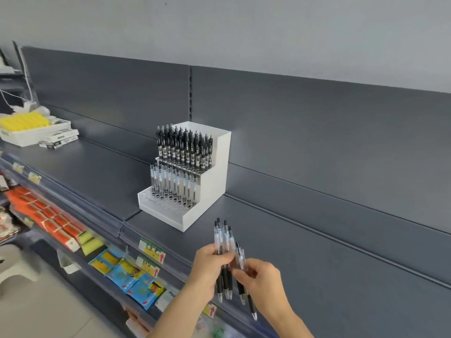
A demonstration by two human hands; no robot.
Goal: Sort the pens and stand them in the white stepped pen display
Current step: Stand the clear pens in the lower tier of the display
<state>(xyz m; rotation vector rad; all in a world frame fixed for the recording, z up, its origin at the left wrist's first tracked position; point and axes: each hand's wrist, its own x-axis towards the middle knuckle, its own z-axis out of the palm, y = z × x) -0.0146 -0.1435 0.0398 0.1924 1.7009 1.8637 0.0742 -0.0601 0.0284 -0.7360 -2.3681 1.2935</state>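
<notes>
The white stepped pen display point(214, 181) stands on the dark grey shelf point(305, 252) against the back panel. Its upper steps hold several black-topped pens point(184, 147). A lower step holds a row of clear pens point(170, 181), and the front step shows bare holes. In front of the display, near the shelf's front edge, my left hand point(210, 264) grips a bunch of clear pens with black grips point(223, 242), points down. My right hand point(262, 276) pinches two pens point(240, 258) just beside that bunch.
At the far left of the shelf sits a white tray of yellow items point(29, 125) with small boxes point(59, 139) beside it. Below hang orange packs point(46, 218) and blue packets point(129, 276). Price tags point(152, 250) line the shelf's front rail.
</notes>
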